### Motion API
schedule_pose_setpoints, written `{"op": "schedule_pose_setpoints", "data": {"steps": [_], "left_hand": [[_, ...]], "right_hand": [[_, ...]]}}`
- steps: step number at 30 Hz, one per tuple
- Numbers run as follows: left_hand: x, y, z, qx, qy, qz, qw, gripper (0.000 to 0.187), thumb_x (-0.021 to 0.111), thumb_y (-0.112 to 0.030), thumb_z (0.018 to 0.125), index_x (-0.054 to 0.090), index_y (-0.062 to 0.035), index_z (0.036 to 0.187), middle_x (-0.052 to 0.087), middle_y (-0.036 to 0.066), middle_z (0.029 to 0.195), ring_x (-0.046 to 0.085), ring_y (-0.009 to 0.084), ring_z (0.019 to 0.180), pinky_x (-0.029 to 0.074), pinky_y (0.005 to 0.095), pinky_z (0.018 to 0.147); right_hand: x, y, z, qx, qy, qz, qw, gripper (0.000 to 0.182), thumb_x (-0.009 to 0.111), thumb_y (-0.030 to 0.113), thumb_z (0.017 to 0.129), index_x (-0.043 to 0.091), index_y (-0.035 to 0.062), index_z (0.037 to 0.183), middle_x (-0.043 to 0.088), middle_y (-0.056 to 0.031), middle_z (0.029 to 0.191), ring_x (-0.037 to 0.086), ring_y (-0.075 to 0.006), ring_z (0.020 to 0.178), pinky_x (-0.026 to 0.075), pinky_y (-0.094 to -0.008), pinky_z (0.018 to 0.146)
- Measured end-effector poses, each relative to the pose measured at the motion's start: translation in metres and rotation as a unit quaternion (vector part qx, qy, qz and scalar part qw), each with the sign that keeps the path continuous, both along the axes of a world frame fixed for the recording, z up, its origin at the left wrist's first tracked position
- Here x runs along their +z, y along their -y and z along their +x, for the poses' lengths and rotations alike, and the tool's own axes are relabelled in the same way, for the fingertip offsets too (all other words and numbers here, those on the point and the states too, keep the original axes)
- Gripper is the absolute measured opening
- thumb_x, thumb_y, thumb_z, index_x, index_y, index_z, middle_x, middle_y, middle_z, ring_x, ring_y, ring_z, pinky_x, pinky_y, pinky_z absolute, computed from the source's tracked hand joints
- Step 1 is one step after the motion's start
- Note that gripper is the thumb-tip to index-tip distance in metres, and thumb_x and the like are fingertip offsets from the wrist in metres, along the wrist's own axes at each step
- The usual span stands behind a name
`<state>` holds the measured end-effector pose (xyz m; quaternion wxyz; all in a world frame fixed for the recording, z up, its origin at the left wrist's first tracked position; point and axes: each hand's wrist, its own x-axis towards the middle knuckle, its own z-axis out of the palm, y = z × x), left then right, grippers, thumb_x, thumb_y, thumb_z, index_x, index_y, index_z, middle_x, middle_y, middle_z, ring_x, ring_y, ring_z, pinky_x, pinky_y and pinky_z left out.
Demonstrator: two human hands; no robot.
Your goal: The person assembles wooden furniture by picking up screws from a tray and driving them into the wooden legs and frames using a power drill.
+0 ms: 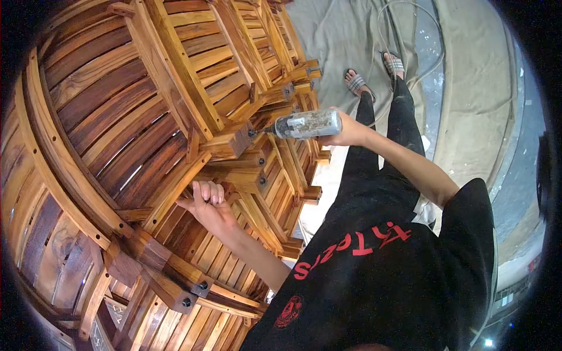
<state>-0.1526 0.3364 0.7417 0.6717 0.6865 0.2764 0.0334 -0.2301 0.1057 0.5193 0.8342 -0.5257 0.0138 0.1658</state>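
A worn, silver-grey power driver [308, 124] lies level in my right hand [342, 130], whose fingers are wrapped round its rear part. The driver's tip meets a dark bolt at the end of a square wooden leg [225, 146]. Lower and to the left, my left hand [209, 202] is raised beside the wooden frame, its fingers curled in with a small dark piece between them, too small to make out. Dark bolts [262, 181] show in the neighbouring leg end.
Slatted wooden furniture [117, 117] fills the left side, with bolted leg ends [175, 292] sticking out low down. A beige cloth [328, 35] covers the floor around sandalled feet [358, 83]. A pale hose [440, 44] loops across the floor at the top right.
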Motion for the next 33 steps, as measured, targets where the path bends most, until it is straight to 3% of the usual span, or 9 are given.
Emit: {"op": "schedule_pose_setpoints", "data": {"steps": [11,23,26,29,31,32,33], "left_hand": [[0.0,0.0,-0.001,-0.018,-0.005,0.015,1.0,0.036,0.045,0.001,0.096,0.032,-0.0237,0.119,0.036,0.0,0.065,0.032,0.0109,0.05,0.029,0.0235,0.042],[-0.003,0.002,-0.001,0.009,0.008,0.004,1.0,0.032,0.051,-0.003,0.096,0.036,-0.0246,0.114,0.038,0.001,0.066,0.032,0.0108,0.05,0.028,0.023,0.042],[-0.002,0.006,-0.002,0.017,0.005,0.02,1.0,0.033,0.049,-0.005,0.097,0.036,-0.0242,0.119,0.038,0.001,0.066,0.032,0.0104,0.05,0.029,0.023,0.042],[0.003,0.023,-0.019,0.046,0.014,0.049,0.998,0.034,0.049,-0.007,0.097,0.036,-0.0177,0.127,0.038,0.0,0.065,0.032,0.0098,0.05,0.029,0.0232,0.041],[0.011,0.026,-0.042,0.02,-0.048,-0.064,0.997,0.038,0.047,-0.011,0.099,0.037,-0.0093,0.136,0.038,-0.001,0.064,0.031,0.0078,0.048,0.025,0.02,0.041],[0.015,0.025,-0.055,0.02,-0.045,-0.064,0.997,0.038,0.047,-0.011,0.099,0.037,-0.0093,0.136,0.038,-0.001,0.064,0.031,0.0078,0.048,0.025,0.02,0.041],[0.016,0.02,-0.068,0.023,-0.117,-0.182,0.976,0.034,0.047,-0.012,0.098,0.041,-0.0058,0.131,0.039,0.0,0.066,0.034,0.0083,0.051,0.027,0.0213,0.043]], "right_hand": [[0.001,0.003,0.001,-0.004,0.043,-0.052,0.998,0.029,0.07,0.002,0.063,0.064,-0.0006,0.091,0.068,-0.0112,0.083,0.062,-0.0207,0.072,0.05,-0.0331,0.073],[-0.002,-0.002,0.0,-0.014,0.076,-0.069,0.995,0.028,0.069,0.004,0.064,0.064,0.0,0.092,0.068,-0.0101,0.081,0.061,-0.0199,0.071,0.05,-0.0333,0.072],[-0.001,-0.003,0.001,-0.005,0.04,-0.032,0.999,0.029,0.068,0.003,0.063,0.064,-0.0002,0.092,0.068,-0.0098,0.082,0.061,-0.0183,0.071,0.05,-0.0325,0.072],[-0.005,-0.004,0.001,0.027,0.013,-0.009,1.0,0.029,0.068,0.002,0.063,0.064,-0.0007,0.092,0.068,-0.0094,0.082,0.06,-0.0161,0.071,0.05,-0.0316,0.072],[-0.002,0.0,0.004,0.023,0.028,-0.009,0.999,0.029,0.068,0.001,0.063,0.064,-0.0009,0.091,0.068,-0.009,0.081,0.059,-0.0153,0.071,0.05,-0.0314,0.071],[0.0,0.0,0.004,0.02,0.038,-0.006,0.999,0.029,0.068,0.001,0.062,0.064,-0.0011,0.091,0.068,-0.0086,0.081,0.059,-0.0146,0.071,0.05,-0.0311,0.071],[-0.001,0.0,0.004,0.018,0.042,-0.006,0.999,0.029,0.068,0.001,0.062,0.064,-0.0011,0.091,0.068,-0.0086,0.081,0.059,-0.0146,0.071,0.05,-0.0311,0.071]]}}
